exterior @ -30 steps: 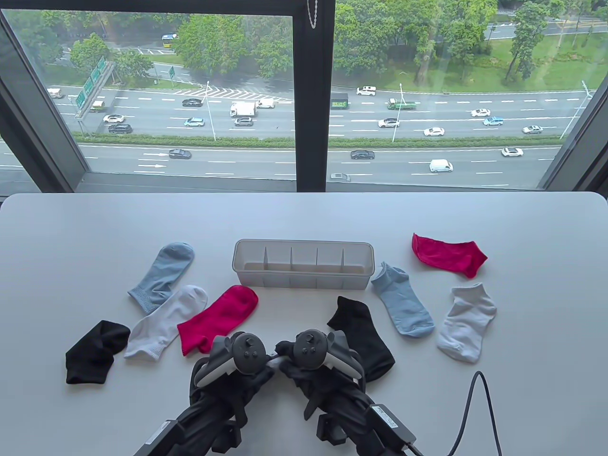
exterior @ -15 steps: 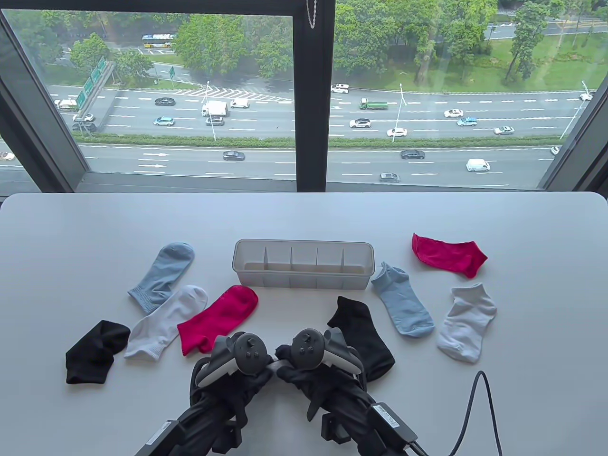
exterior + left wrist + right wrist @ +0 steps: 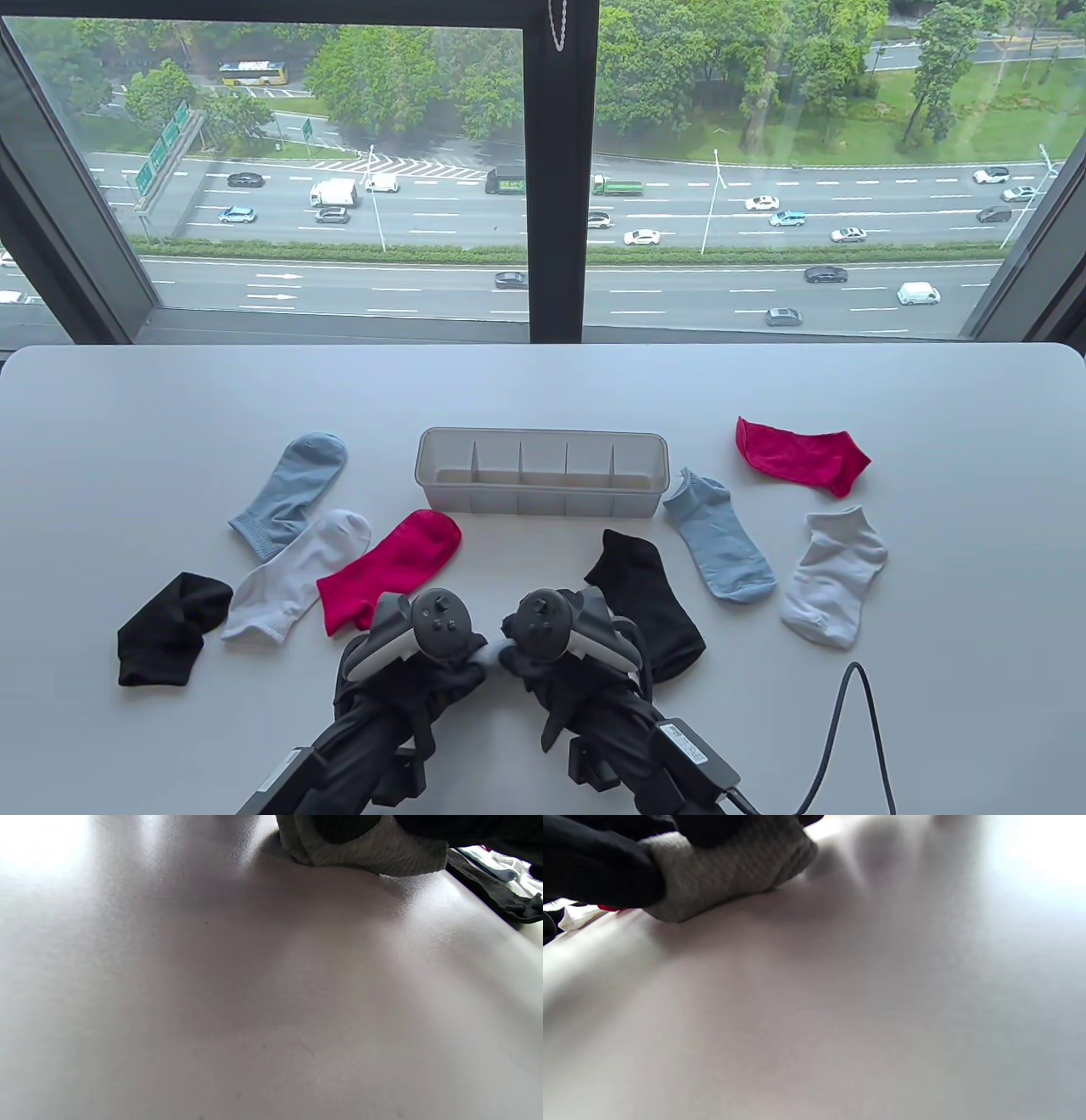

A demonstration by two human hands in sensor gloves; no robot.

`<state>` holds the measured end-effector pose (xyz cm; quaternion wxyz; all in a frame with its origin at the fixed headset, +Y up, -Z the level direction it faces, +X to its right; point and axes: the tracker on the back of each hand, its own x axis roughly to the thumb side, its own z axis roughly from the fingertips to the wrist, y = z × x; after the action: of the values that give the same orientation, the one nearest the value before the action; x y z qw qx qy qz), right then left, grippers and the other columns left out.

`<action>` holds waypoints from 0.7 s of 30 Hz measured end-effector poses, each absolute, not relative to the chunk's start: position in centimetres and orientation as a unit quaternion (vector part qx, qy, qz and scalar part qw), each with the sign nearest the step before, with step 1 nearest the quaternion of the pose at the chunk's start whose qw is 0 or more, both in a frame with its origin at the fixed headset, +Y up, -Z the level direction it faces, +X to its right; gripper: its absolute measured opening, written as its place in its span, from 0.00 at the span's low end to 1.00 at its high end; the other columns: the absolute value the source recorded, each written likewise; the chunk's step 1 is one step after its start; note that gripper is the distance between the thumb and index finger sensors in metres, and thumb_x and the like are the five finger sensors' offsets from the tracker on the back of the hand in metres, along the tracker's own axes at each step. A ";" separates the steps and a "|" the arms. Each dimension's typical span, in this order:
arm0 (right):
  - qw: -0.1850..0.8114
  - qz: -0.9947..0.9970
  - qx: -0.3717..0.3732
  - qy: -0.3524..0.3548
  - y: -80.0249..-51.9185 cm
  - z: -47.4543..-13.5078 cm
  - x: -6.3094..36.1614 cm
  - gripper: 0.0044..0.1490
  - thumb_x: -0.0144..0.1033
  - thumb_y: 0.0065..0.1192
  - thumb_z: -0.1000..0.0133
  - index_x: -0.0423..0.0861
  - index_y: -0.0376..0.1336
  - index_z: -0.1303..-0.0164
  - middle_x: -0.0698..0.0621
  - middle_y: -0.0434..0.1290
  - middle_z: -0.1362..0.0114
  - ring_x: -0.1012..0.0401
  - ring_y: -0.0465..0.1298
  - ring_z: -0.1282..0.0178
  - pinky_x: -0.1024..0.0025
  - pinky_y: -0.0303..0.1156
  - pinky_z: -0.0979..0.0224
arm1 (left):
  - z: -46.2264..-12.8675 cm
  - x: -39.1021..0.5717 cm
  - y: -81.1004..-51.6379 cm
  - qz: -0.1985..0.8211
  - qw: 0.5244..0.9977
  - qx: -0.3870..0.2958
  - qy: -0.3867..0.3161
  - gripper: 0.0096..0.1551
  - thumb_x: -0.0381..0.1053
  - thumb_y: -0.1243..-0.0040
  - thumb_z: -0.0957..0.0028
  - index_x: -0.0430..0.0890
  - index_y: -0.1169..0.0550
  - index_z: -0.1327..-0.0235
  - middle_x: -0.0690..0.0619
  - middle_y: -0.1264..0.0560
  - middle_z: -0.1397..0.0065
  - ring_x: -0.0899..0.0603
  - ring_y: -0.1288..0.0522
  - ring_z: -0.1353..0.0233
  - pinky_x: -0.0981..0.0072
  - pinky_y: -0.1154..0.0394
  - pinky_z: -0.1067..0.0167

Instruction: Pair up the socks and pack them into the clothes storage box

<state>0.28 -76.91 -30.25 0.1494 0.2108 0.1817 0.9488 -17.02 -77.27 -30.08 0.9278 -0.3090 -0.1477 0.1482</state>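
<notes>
My left hand point(image 3: 458, 671) and right hand point(image 3: 519, 666) meet at the table's front centre, both gripping a small pale grey sock bundle point(image 3: 490, 654). The wrist views show its knit point(image 3: 373, 853) point(image 3: 729, 870) lying on the table under dark gloved fingers point(image 3: 598, 866). The translucent divided storage box point(image 3: 543, 501) stands behind, holding no socks. Loose on the left lie a blue sock point(image 3: 288, 492), a white sock point(image 3: 297, 573), a red sock point(image 3: 390, 560) and a black sock point(image 3: 170, 628). On the right lie a black sock point(image 3: 649, 594), a blue sock point(image 3: 721, 548), a red sock point(image 3: 802, 454) and a grey-white sock point(image 3: 836, 577).
A black cable point(image 3: 840, 730) loops across the white table point(image 3: 170, 407) at the front right. A large window point(image 3: 543, 170) runs along the far edge. The right black sock lies right beside my right hand.
Both hands have stayed at the front centre. The right tracker has shifted slightly left toward the left one, and a bit more of the pale bundle shows between them.
</notes>
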 end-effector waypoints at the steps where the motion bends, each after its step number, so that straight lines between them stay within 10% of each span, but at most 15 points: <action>1: 0.148 0.950 0.226 0.156 -76.6 -30.1 0.3 0.33 0.40 0.52 0.35 0.54 0.47 0.20 0.47 0.52 0.14 0.43 0.49 0.13 0.31 0.45 0.19 | -30.1 -17.2 -77.3 0.157 0.926 -0.310 -0.146 0.31 0.49 0.55 0.38 0.37 0.35 0.26 0.42 0.58 0.13 0.32 0.74 0.19 0.27 0.70 0.28; 7: 0.134 0.958 0.192 0.163 -77.0 -30.8 0.4 0.29 0.41 0.50 0.35 0.52 0.57 0.22 0.45 0.62 0.17 0.40 0.54 0.15 0.29 0.46 0.21 | -29.9 -17.3 -76.8 0.136 0.956 -0.236 -0.110 0.38 0.53 0.55 0.38 0.39 0.47 0.19 0.41 0.67 0.15 0.31 0.77 0.20 0.27 0.72 0.28; 12: 0.145 0.955 0.190 0.176 -77.2 -30.9 0.4 0.29 0.41 0.48 0.34 0.51 0.56 0.21 0.40 0.56 0.15 0.37 0.51 0.15 0.28 0.45 0.21 | -30.0 -17.2 -77.2 0.138 0.951 -0.249 -0.121 0.32 0.52 0.51 0.39 0.43 0.37 0.23 0.43 0.60 0.13 0.33 0.74 0.18 0.26 0.71 0.27; 17: 0.168 0.906 0.261 0.287 -77.2 -30.9 0.4 0.44 0.45 0.54 0.36 0.49 0.41 0.14 0.40 0.43 0.09 0.38 0.40 0.13 0.27 0.37 0.22 | -30.3 -17.7 -76.8 0.187 0.935 -0.264 -0.145 0.29 0.50 0.57 0.37 0.33 0.30 0.31 0.41 0.55 0.14 0.33 0.72 0.18 0.27 0.70 0.27; 21: 0.238 0.906 0.265 0.229 -75.9 -31.3 1.5 0.43 0.42 0.62 0.39 0.52 0.47 0.16 0.46 0.58 0.14 0.46 0.55 0.13 0.30 0.43 0.20 | -30.9 -19.2 -75.6 0.305 0.899 -0.264 -0.172 0.29 0.51 0.60 0.36 0.31 0.28 0.37 0.39 0.52 0.15 0.31 0.68 0.17 0.27 0.66 0.27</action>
<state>1.46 -75.91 -31.31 0.2375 0.2650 0.2289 0.9061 -19.17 -75.62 -30.94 0.8987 -0.2641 -0.1724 0.3049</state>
